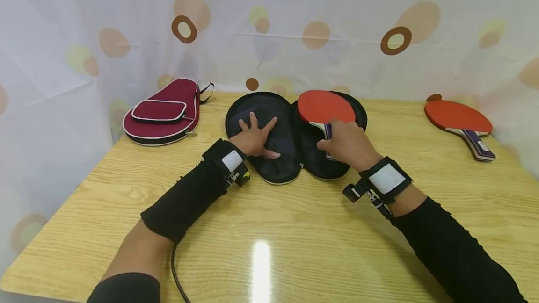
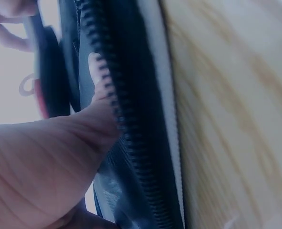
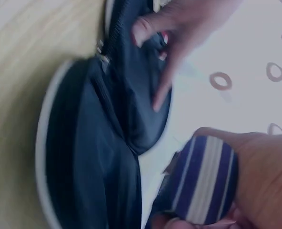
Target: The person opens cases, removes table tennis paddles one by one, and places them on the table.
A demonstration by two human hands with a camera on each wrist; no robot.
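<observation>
A table tennis racket case (image 1: 278,165) lies unzipped and spread flat, its black lining facing up. My left hand (image 1: 255,140) rests with spread fingers on the lining of its left half; the left wrist view shows the thumb inside, behind the zipper teeth (image 2: 126,119). Over the right half, my right hand (image 1: 350,144) grips the handle of a red table tennis racket (image 1: 325,106), blade pointing away from me. The striped butt of that handle (image 3: 205,179) shows in the right wrist view, beyond the case's right half (image 3: 91,152).
A closed maroon racket case (image 1: 162,111) with white piping and a front pocket lies at the back left. Far right on the wooden table (image 1: 219,237) is a second red racket (image 1: 456,116), handle toward me. Behind hangs a patterned curtain (image 1: 269,22). A cable runs from my left sleeve.
</observation>
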